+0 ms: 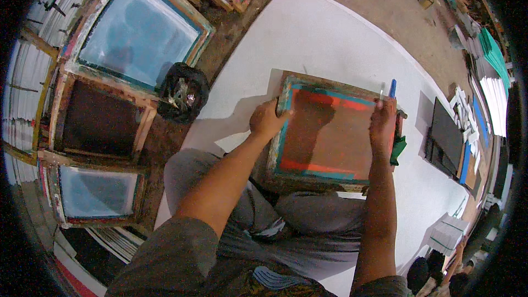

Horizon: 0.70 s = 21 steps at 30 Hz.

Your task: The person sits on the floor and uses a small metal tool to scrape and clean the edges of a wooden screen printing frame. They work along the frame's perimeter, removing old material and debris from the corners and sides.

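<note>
A wooden screen-printing frame with brownish mesh, orange-red patches and teal borders lies tilted over the white sheet, near my crossed legs. My left hand grips its left rail, thumb on the front. Over the upper right corner, my right hand is closed around a slim blue object that sticks up past the fingers; its exact kind is unclear. A dark shadow falls across the mesh. Beside the frame's right rail shows a piece of green material, partly behind my right hand and forearm.
A large white sheet spreads under me. Along the left stand several more screen frames and a black plastic bag. To the right lie black flat panels, white scraps and a bundled stack.
</note>
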Motion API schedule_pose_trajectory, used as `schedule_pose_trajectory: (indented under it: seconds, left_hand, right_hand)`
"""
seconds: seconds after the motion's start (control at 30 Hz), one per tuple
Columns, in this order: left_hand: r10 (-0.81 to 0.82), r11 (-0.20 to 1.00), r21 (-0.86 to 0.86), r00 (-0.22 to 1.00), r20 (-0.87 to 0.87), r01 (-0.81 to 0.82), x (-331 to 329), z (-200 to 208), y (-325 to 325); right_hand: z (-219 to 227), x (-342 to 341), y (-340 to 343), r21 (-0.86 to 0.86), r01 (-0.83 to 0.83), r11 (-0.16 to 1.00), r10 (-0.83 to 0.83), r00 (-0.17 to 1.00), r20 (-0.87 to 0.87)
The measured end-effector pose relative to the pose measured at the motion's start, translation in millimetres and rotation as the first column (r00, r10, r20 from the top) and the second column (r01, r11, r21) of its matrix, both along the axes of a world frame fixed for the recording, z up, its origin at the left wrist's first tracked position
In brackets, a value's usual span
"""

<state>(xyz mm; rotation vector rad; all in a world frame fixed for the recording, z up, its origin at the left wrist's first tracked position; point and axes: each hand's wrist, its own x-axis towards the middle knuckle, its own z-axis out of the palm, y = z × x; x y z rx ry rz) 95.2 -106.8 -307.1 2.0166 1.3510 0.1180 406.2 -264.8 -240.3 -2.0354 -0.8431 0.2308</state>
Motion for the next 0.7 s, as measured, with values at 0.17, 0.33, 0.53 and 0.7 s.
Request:
schedule_pose_trajectory:
  seconds: [0.17,0.33,0.53,0.7]
  left_hand:
    - [-0.052,0.998,0.041,0.999,0.004,0.052,-4,-22,-5]
    - [-0.034,0.998,0.052,0.986,0.164,0.026,-3,-42,-16]
    - [-0.155,0.987,-0.018,0.968,0.199,0.162,-16,-21,-24]
    - [-0.211,0.978,0.034,0.972,0.103,0.208,-11,-54,-27]
  right_hand:
    - [-16,-40,12,-0.497,-0.227,0.837,0.314,0.944,0.097]
    - [-34,-59,5,-0.508,-0.349,0.787,0.379,0.924,-0.047]
    - [76,-114,66,-0.714,-0.407,0.57,0.329,0.909,-0.256]
    - [65,-86,99,-0.782,-0.432,0.448,0.68,0.733,-0.015]
